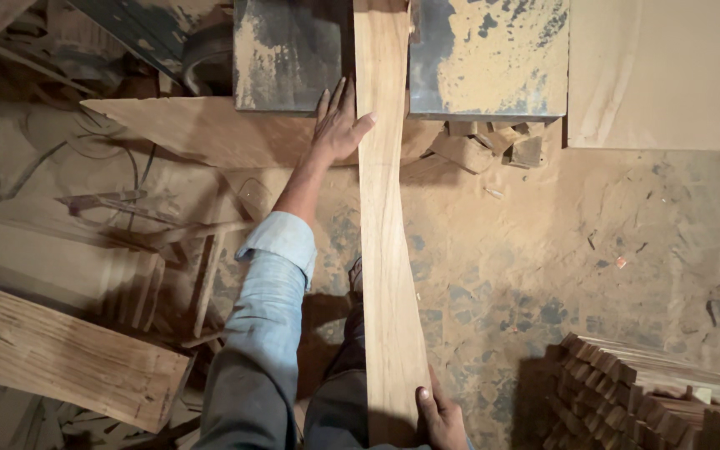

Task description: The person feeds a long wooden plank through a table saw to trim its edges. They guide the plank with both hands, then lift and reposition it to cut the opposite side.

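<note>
Closest to me, at the bottom of my view, my right hand [439,417] curls around the near end of the long plank [385,242], fingers wrapped on its right edge. From there the plank runs straight away from me, crossing the dusty floor [543,250] and ending on top of the sawdust-coated machine table [485,58]. My left hand [337,125] is stretched out ahead, flat and open, its thumb and palm pressed against the plank's left edge just where the wood meets the table's front; it grips nothing, only steadies. To do this well, I judge the left hand should keep a sideways, even pressure so the board stays straight, with fingers kept on the edge and clear of the middle of the table, while the right hand supports the rear end level rather than letting it sag. Left of my outstretched arm, a broad flat board [202,129] and loose offcuts [68,354] lie on the floor; right of my near hand sits a stack of thin cut strips [652,392]. Small blocks [493,146] lie under the table's front edge.
</note>
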`<state>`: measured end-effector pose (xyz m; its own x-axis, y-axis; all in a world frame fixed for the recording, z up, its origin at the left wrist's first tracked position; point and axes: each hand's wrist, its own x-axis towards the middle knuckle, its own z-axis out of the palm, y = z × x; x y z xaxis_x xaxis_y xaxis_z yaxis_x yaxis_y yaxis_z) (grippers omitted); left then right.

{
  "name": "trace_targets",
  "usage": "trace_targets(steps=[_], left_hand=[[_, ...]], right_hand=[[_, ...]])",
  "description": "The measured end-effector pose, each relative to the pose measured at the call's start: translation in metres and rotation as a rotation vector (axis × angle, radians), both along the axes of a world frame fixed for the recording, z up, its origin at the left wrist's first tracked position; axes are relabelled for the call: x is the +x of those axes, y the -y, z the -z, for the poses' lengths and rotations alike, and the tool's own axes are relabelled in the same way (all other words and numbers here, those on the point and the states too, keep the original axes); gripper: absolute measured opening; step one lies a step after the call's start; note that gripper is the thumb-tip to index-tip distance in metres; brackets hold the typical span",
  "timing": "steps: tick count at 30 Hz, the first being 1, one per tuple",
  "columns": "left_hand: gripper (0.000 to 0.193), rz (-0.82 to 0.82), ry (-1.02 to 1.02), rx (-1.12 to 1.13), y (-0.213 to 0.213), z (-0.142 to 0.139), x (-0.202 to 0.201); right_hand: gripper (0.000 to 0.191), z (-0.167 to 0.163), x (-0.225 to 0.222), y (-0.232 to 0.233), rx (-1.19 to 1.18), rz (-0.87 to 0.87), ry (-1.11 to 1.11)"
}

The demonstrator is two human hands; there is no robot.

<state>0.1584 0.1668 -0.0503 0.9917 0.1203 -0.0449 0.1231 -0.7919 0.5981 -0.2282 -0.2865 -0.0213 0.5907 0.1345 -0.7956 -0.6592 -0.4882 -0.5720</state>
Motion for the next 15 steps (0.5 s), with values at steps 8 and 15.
trace_targets(steps=[8,15], left_hand=[[0.100,0.005,0.009,-0.023,0.001,-0.002,-0.003],[0.099,0.008,-0.047,-0.016,0.001,-0.005,-0.003]], right_hand=[[0.056,0.010,0.003,0.002,0.174,-0.022,0.253],[0.057,0.008,0.011,-0.004,0.222,0.019,0.191]])
